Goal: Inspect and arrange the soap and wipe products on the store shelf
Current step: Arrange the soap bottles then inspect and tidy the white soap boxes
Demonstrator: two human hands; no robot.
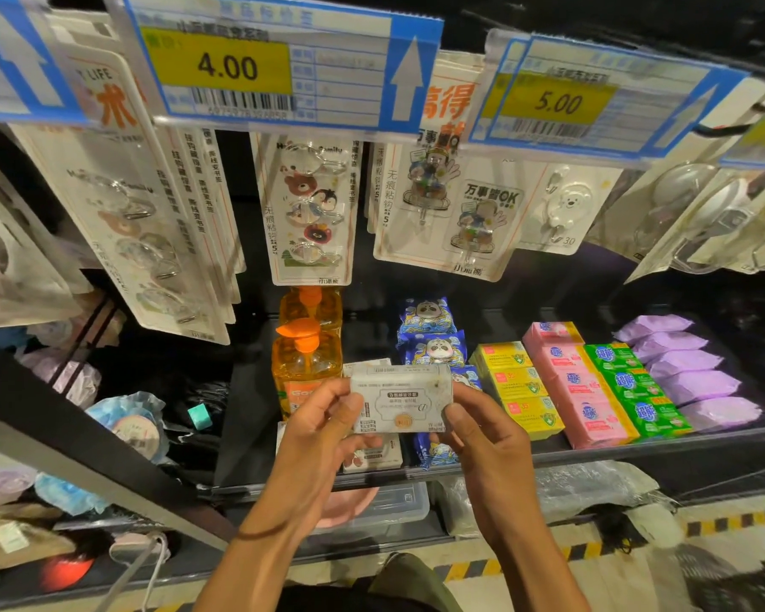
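Observation:
A white soap box [400,397] with a gold seal is held up in front of the shelf, its printed face toward me. My left hand [323,428] grips its left end and my right hand [482,428] grips its right end. Behind it on the black shelf [637,450] stand orange pump bottles [305,364], blue panda wipe packs [431,342], yellow soap boxes [520,386], pink soap boxes [579,390], green soap boxes [637,386] and purple wipe packs [685,368]. More white boxes [372,457] lie under my hands.
Hook packs [312,209] hang from pegs above the shelf, under price tags reading 4.00 [226,66] and 5.00 [557,101]. A slanted black bar [85,439] crosses at the left, with bagged goods behind it. A clear bin [394,501] sits on the lower shelf. Striped floor tape [725,523] runs at the right.

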